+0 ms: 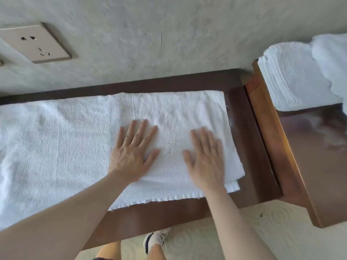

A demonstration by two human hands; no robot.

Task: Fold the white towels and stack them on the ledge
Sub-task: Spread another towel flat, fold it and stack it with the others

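A single head-worn, wide-angle camera looked steeply down and forward from above the person's forearms, close over the dark wooden worktop (249,147). It faced the wall (169,34) behind, whose socket (35,44) sat at upper left, and caught the floor (244,231) and one shoe (155,239) at the lower edge

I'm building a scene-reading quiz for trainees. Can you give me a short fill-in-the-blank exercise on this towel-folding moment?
1. Both the left hand and the right hand press ____ on the white towel.
2. The folded towels are stacked to the ____ of the person.
3. The wall socket is mounted on the ____.

Missing words: flat; right; wall
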